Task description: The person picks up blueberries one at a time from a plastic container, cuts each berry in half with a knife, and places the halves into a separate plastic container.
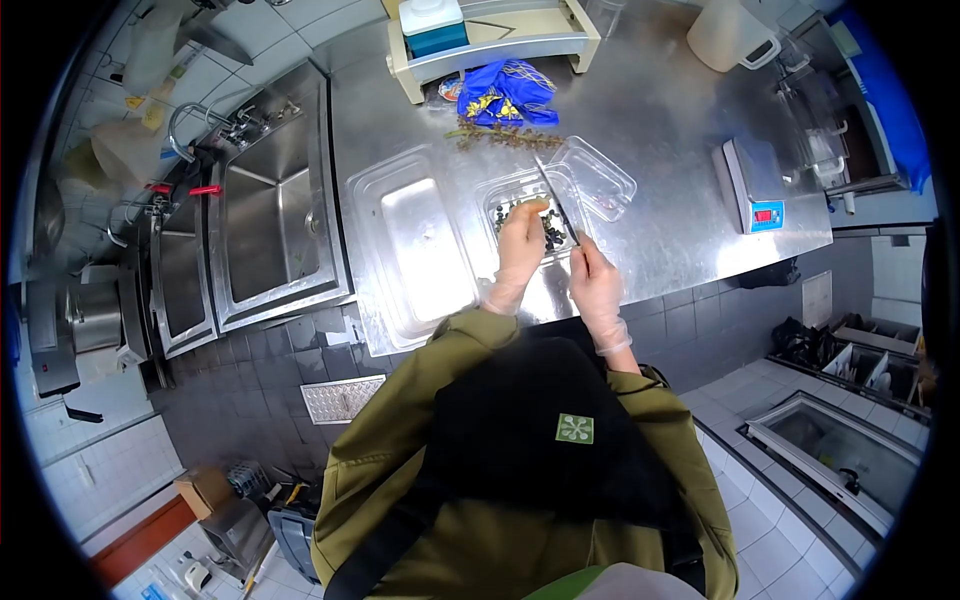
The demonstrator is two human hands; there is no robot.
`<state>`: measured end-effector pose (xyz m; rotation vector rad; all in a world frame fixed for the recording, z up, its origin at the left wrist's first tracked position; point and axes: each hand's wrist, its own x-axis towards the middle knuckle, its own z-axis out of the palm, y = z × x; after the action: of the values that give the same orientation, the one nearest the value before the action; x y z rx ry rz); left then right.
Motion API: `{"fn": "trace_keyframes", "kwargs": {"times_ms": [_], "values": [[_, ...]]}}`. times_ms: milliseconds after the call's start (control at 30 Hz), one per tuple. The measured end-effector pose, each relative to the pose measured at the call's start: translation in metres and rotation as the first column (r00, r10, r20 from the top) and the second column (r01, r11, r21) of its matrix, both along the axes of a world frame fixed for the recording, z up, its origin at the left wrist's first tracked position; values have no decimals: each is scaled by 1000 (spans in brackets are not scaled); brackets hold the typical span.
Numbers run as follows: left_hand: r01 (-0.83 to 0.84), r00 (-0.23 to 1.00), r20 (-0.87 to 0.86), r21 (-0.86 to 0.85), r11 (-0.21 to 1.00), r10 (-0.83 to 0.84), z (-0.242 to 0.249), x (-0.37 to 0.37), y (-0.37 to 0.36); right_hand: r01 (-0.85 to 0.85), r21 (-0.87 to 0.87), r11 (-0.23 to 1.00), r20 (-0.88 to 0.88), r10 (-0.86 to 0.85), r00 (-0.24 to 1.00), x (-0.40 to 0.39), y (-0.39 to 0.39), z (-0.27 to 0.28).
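Note:
Both of my hands wear clear gloves. My left hand [521,245] is over a clear square container [485,190] that holds dark round pieces, its fingers closed round something small and pale. In my right hand [596,282] is a knife [552,190], its blade pointing up and away over the container's right part. A clear lid [605,182] lies just right of the container. Beyond the container lie brownish-green stems [505,136]. At the left is a large clear tray [365,215].
Behind the stems sit a blue plastic bag [508,92] and a cream stand [490,58]. A scale [757,185] and a pitcher [728,38] are on the right of the steel table [670,160]. Sinks [270,225] adjoin on the left.

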<state>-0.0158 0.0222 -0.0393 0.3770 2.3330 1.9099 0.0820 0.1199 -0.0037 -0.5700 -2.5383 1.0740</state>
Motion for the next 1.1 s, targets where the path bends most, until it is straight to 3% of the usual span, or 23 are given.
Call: {"fn": "trace_keyframes", "kwargs": {"times_ms": [33,167,267,300,400,433,533,567,667,767,867,900,967,1000,1100], "values": [[-36,998,60,84,996,31,5,2,1,32,-142,989,45,-26,999,0,0,-5],[-81,958,-275,-2,997,77,26,7,6,90,-565,820,42,-81,996,-2,-3,-14],[-4,949,-314,-91,996,-24,24,7,8,122,-766,631,96,-75,993,-5,-7,11],[13,960,-274,-159,987,-57,21,7,5,112,-777,620,78,-81,994,-5,-5,9],[10,879,-433,-398,917,-198,11,-2,-7,104,-799,592,55,-100,993,-2,8,0],[-86,843,-522,-367,926,-129,13,-4,-8,119,-802,586,68,-109,992,-1,11,1],[34,984,-142,-451,892,-109,31,-1,-19,109,-774,623,78,-77,994,9,22,2],[-45,948,-313,-327,944,-64,18,-6,-24,125,-773,622,108,-65,992,12,25,4],[-75,970,-243,-379,922,-21,39,-15,-49,166,-736,657,225,5,974,22,40,23],[-113,979,-196,-276,955,59,37,-28,-76,81,-876,475,236,279,931,31,65,45],[-149,979,-170,-241,959,110,26,-31,-90,93,-769,633,434,410,802,12,67,78],[-154,977,-180,-230,961,114,27,-29,-92,-19,-608,793,494,397,773,7,66,72],[-149,983,-140,-219,964,120,29,-23,-93,-299,-218,929,590,370,718,-7,61,66],[-135,989,-92,-214,967,118,29,-18,-90,-431,-4,902,631,337,699,-15,55,65],[-100,995,-19,-179,979,98,29,-7,-81,-543,95,834,790,269,551,-49,33,70]]}}
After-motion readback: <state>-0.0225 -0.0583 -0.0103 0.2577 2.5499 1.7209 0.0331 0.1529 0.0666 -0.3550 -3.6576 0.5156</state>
